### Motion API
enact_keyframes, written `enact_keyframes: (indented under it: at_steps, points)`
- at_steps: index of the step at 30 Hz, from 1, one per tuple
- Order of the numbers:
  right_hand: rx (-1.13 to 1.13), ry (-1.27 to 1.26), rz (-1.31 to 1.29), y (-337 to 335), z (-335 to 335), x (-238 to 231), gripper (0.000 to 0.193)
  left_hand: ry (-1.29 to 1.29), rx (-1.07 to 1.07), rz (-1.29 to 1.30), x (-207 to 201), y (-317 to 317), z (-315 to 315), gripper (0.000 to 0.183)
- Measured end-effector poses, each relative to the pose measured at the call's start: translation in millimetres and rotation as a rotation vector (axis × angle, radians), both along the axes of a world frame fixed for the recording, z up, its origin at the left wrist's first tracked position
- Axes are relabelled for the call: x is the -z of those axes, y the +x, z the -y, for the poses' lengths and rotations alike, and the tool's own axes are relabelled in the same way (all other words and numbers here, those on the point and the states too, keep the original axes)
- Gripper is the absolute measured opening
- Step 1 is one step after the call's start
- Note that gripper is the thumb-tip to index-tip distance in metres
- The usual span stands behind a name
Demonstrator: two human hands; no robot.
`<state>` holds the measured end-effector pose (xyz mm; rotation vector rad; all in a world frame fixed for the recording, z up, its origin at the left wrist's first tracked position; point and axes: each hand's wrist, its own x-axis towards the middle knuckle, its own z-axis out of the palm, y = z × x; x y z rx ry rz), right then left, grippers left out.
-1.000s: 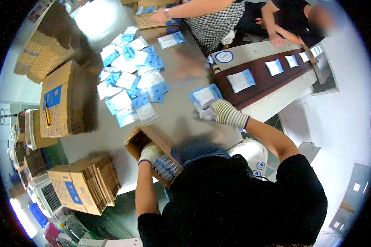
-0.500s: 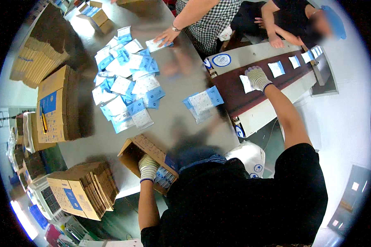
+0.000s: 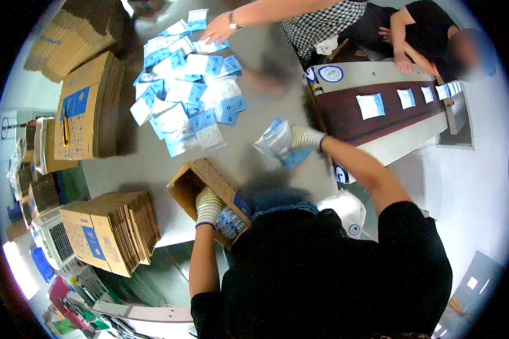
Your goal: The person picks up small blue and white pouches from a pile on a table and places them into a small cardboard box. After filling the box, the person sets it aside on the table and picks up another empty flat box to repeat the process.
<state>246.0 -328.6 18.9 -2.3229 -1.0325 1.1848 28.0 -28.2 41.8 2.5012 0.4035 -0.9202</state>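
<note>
My left hand (image 3: 209, 204), in a striped knit glove, reaches into an open cardboard box (image 3: 214, 178) tilted at the table's near edge. Its fingers are hidden in the box, where several blue-and-white packets (image 3: 230, 224) stand in a row. My right hand (image 3: 306, 137), gloved the same way, is closed on a white-and-blue packet (image 3: 276, 141) over the table's right side, slightly smeared by motion. Another blue packet (image 3: 296, 160) shows just below it. To the left lies a big heap of such packets (image 3: 178, 90).
On the right, a dark red conveyor belt (image 3: 345, 121) carries several packets (image 3: 371, 106). A co-worker's hand (image 3: 218, 29) rests on the heap's far side; another person (image 3: 424, 34) sits beyond the belt. Stacks of flattened cartons (image 3: 110, 231) stand left, one bearing a yellow cutter (image 3: 65, 129).
My right hand has come back from the belt to the packets on the table, bringing a packet. My left hand stays in the box. The co-worker's hand has moved left onto the heap.
</note>
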Motion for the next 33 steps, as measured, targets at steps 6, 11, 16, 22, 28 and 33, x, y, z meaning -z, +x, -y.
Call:
enact_keyframes:
  at_steps: [6, 11, 16, 22, 28, 33]
  points:
    - [0.393, -0.217, 0.149, -114, -56, -38, 0.053, -0.015, -0.017, 0.108, -3, 1, 1, 0.037]
    - [-0.537, 0.004, 0.513, -83, -78, -15, 0.022, 0.006, -0.014, 0.08, -35, 8, 9, 0.04]
    - [-0.916, 0.066, 0.627, -65, -147, -13, 0.044, -0.001, -0.074, 0.05, -33, -3, 6, 0.037]
    - [-0.987, -0.189, 0.412, -74, -110, -41, 0.053, 0.037, -0.1, -0.034, -33, -20, 14, 0.045]
    - [-0.278, -0.072, 0.564, -144, -88, -44, 0.078, -0.014, -0.256, 0.16, -32, -28, 14, 0.045]
    - [-0.161, -0.524, 0.218, -142, -92, -41, 0.081, 0.018, -0.049, 0.068, -46, -28, 21, 0.053]
